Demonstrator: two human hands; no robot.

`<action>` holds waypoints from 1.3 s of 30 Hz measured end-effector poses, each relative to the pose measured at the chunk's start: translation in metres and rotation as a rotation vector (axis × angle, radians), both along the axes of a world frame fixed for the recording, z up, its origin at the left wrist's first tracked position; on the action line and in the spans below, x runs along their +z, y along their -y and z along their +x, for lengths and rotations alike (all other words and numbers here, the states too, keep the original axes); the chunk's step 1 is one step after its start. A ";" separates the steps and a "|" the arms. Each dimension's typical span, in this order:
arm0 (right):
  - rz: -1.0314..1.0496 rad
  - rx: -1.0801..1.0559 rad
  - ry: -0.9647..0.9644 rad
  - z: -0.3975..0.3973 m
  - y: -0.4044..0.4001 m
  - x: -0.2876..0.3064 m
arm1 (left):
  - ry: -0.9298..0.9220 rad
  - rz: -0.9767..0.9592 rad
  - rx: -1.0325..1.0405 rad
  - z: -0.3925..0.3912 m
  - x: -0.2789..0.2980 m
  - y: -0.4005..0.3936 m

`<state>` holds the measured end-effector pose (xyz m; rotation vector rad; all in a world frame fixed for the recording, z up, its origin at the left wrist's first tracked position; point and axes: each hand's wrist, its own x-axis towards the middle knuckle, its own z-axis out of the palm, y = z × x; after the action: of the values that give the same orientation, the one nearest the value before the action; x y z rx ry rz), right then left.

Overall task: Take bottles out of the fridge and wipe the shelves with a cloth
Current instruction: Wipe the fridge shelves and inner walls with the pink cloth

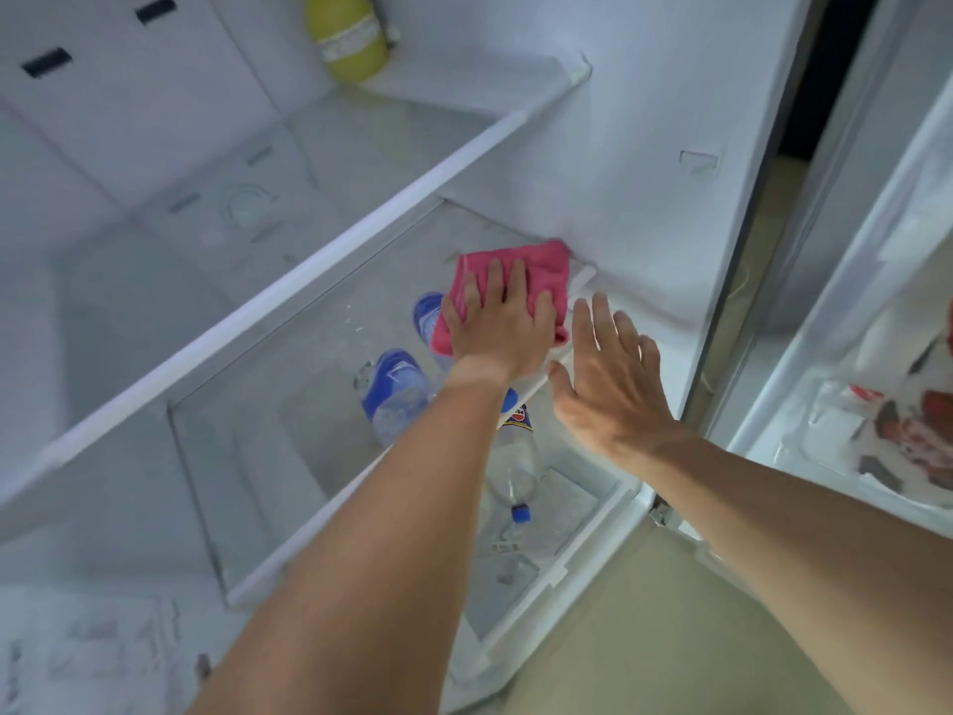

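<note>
1. Inside the open fridge, seen from the head camera, the left hand (503, 322) lies flat with fingers spread on a pink cloth (515, 286), pressing it onto the glass shelf (309, 363) near the right inner wall (644, 172). The cloth's far corner touches that wall.

2. The right hand (611, 374) is wide open and holds nothing. It hovers just beside the cloth, over the shelf's front right corner; whether it touches the shelf rim I cannot tell.

3. Through the glass, in the drawer (567, 554) below, lie two clear bottles with blue labels (394, 394), and a third clear bottle with a blue cap (515, 472) lies nearer the front. A yellow bottle (350, 38) stands at the back of an upper shelf (464, 121). So bottles are still inside, and I judge the task to be well short of done.

4. Handling, as a judgement: the cloth is soft and light and folds under the palm, so a flat hand with even pressure suits it better than a pinch; it will likely bunch up against the wall.

5. The glass shelf is stiff, smooth and breakable, so press moderately. The plastic bottles look light if empty and may be slick from the cold; take each round the middle of the body.
</note>
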<state>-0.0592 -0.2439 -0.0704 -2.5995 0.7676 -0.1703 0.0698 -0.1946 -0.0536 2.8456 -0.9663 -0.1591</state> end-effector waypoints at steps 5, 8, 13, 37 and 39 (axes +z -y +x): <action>-0.072 0.055 -0.012 0.006 0.002 0.018 | 0.084 0.108 0.039 0.011 -0.009 -0.058; -0.108 0.100 -0.044 0.016 0.004 0.020 | 0.084 0.130 0.113 0.017 -0.009 -0.101; -0.098 0.065 -0.015 0.035 -0.003 0.013 | 0.040 0.113 0.391 0.056 0.004 -0.159; -0.139 -0.020 0.453 0.059 -0.009 -0.053 | -0.086 0.062 0.328 0.129 0.016 0.055; -0.120 -0.011 0.438 0.059 -0.009 -0.053 | -0.096 0.064 0.307 0.127 0.015 0.054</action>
<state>-0.0005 -0.2348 -0.1232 -2.5288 0.6255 -0.7798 0.1965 -0.2485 -0.0384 2.9675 -0.5065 -0.2955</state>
